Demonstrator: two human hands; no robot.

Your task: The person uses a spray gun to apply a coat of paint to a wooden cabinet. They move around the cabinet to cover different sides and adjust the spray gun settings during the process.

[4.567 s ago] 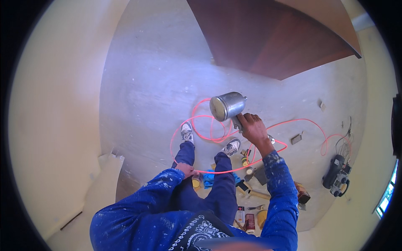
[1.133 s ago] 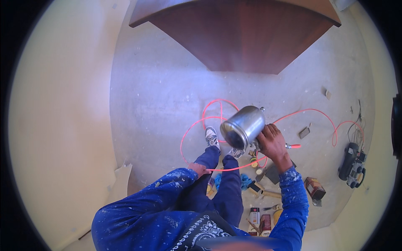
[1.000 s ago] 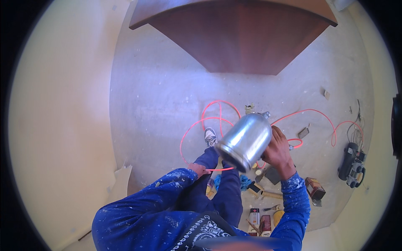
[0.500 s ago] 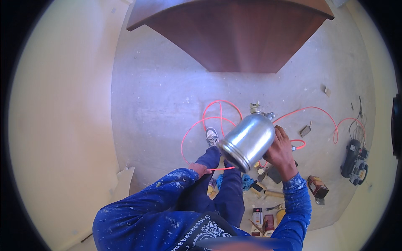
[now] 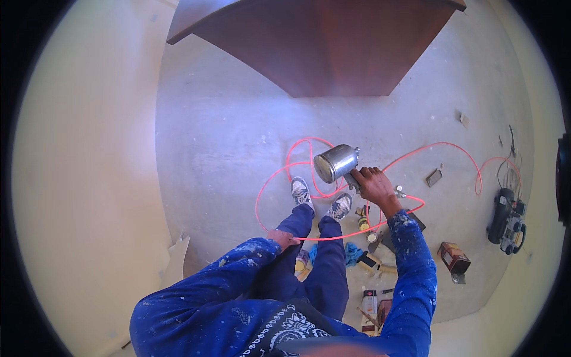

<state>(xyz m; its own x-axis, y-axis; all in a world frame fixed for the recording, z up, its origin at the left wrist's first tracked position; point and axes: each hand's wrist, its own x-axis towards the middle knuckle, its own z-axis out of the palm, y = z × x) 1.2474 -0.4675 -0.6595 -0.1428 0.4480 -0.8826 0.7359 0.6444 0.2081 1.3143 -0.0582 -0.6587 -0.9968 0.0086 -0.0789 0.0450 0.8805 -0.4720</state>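
Observation:
My right hand (image 5: 376, 185) is wrapped around the handle of a spray gun (image 5: 335, 163) with a silver metal cup. The cup sticks out to the left of the fist, its rounded bottom facing left. From a fitting near my right wrist, a thin red air hose (image 5: 333, 238) runs off and crosses in front of my legs. My left hand (image 5: 284, 238) is closed around that hose beside my left thigh. More of the hose lies in loops on the floor around my shoes.
Ahead stands a large reddish-brown wooden piece of furniture (image 5: 309, 50). A black air compressor (image 5: 505, 220) sits on the floor at right, linked to the hose. A rectangular can (image 5: 454, 257), a blue cloth (image 5: 353, 254) and several cans and tools lie near my feet. A pale wall (image 5: 89, 178) is at left.
My right hand has carried the spray gun away from my head, forward and a little left, and its cup has swung round to point left. My left hand still grips the hose.

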